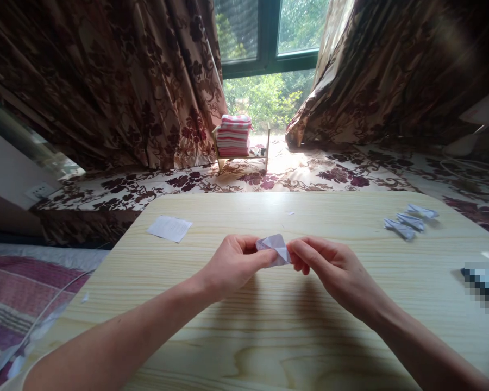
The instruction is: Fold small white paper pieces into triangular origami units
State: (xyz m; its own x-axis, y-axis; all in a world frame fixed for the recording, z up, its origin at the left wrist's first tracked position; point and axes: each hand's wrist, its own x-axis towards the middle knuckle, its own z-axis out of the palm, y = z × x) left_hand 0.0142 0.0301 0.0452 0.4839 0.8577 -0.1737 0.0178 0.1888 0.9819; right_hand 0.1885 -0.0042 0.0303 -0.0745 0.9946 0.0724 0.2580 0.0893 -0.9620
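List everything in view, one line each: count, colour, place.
folded paper piece: one, white, pinched between both hands above the table
finished paper folds: three, white, far right of table
paper sheet: one, white, far left of table
table: one, pale wood, foreground
striped cloth stack: one, pink and white, on the small wooden rack by the window
curtains: two, brown floral, flanking window
left hand: holds the piece
right hand: holds the piece
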